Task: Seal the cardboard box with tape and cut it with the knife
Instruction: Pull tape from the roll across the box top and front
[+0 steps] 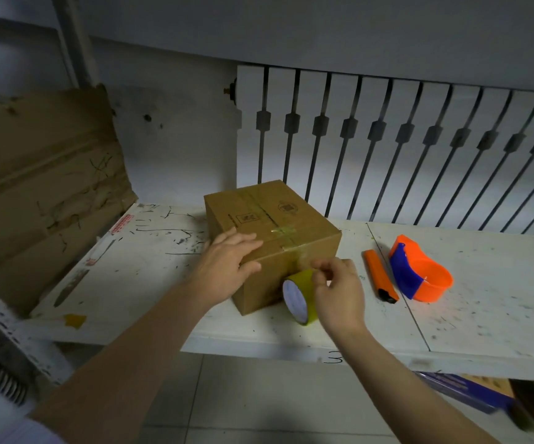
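Dim room, grey wall behind. White tabletop (150,283) — scuffed, pen-marked, speckled with dark flecks — with a seam line running across its right part. Cardboard box (269,225) sits mid-tabletop, flaps closed, clear tape along its top seam. Left hand (230,264) lies open and flat on the box's near top edge. Right hand (339,290) pinches the tape roll (297,296), yellowish, standing on edge against the box's front face. Orange knife (380,276) lies just right of the box; orange-and-blue tape dispenser (419,274) beside it. Worn cardboard sheet (41,187) leans at left. White slatted panel (387,149) behind — tiled floor (259,395) below.
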`<state>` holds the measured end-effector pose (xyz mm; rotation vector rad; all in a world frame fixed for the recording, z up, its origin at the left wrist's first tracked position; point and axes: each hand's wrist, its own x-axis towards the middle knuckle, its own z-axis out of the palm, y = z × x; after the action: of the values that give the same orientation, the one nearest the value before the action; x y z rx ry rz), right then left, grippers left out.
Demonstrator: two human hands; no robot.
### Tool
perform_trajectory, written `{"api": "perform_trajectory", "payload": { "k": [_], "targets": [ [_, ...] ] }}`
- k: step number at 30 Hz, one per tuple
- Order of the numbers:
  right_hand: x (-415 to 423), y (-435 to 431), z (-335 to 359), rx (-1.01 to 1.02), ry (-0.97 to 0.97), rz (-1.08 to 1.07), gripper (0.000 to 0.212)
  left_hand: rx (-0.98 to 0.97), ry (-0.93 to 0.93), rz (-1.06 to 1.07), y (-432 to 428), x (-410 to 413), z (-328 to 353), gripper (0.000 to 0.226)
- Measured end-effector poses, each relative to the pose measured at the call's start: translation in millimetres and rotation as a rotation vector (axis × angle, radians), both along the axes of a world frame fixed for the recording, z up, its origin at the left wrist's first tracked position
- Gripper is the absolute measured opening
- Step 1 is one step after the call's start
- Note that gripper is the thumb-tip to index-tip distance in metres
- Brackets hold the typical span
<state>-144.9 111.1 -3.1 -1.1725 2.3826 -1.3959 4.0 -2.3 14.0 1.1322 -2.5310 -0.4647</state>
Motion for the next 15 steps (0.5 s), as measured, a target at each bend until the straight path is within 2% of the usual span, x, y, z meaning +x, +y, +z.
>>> {"api": "perform_trajectory", "payload": {
  "k": [4, 11, 15],
  "targets": [
    [-15.1, -5.8, -9.1, 0.186, -0.09, 0.02, 0.021, 0.035, 0.017, -0.002, -6.5, 2.3, 1.6, 0.047],
    [-9.5, -12.3, -13.0, 0.234, -0.209, 0.14, 0.032, 0.033, 0.062, 0.012, -14.4, -3.3, 1.2, 0.047],
    [-5.4, -10.6, -18.0, 0.259, -0.334, 0.096, 0.034, -0.09, 0.004, 0.037, -3.5, -14.5, 4.7, 0.051]
  ]
}}
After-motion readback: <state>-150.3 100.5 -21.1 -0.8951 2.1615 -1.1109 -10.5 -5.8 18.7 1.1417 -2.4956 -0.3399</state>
